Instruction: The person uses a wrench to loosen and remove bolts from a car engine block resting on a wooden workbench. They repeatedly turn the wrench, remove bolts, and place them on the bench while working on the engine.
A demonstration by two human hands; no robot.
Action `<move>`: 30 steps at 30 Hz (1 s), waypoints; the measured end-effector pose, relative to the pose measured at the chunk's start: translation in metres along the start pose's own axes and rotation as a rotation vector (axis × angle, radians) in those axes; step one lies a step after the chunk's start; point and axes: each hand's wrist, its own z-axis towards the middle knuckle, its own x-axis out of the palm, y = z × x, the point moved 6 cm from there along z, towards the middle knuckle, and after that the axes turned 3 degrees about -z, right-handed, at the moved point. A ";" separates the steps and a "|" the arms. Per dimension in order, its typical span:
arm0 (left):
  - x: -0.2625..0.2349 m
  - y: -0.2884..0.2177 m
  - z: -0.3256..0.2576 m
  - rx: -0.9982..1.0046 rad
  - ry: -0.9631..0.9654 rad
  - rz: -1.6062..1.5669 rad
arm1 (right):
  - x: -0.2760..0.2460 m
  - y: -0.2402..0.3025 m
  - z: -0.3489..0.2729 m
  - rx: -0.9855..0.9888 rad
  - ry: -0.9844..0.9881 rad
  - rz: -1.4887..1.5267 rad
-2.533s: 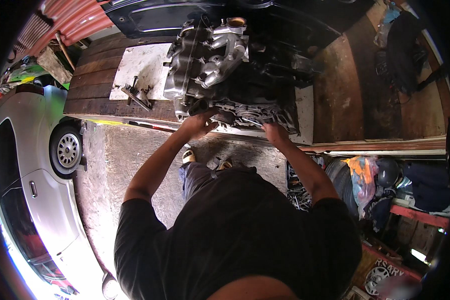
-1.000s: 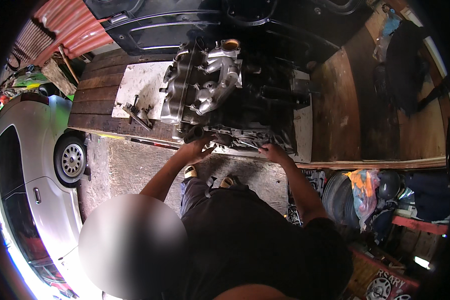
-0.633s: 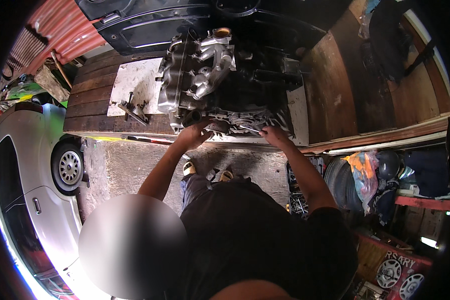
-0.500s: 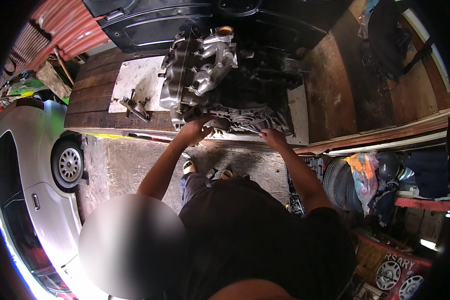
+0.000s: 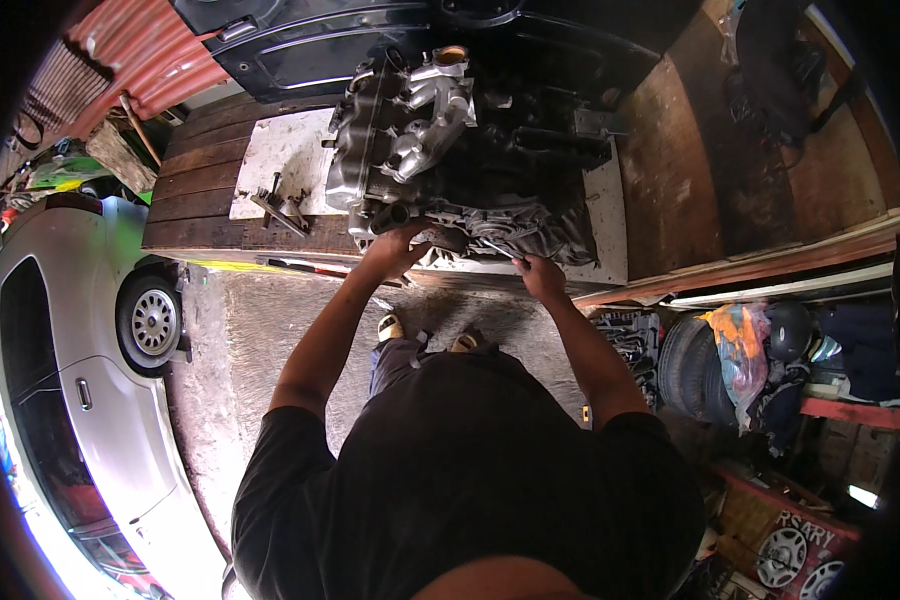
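The right grip (image 5: 542, 278) pinches a tool (image 5: 499, 249), the engine (image 5: 425, 160) just beyond; a pipe (image 5: 390, 216) is beside the left grip (image 5: 397, 251), whose closure I cannot tell.

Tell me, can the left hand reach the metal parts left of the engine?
Likely yes: the parts lie on the bench, left of the left hand; a corner of the engine juts between, but the way round looks free.

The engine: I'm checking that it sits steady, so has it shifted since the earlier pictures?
No; the engine shows no shift against the wooden workbench.
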 end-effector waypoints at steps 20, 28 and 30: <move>0.003 0.005 0.001 -0.066 0.016 -0.005 | -0.039 0.023 0.013 -0.241 -0.106 -0.298; 0.001 0.003 0.000 0.015 -0.072 0.026 | -0.047 0.029 0.020 -0.263 -0.028 -0.294; 0.002 0.003 0.001 -0.009 -0.050 0.016 | -0.048 0.032 0.019 -0.235 0.039 -0.287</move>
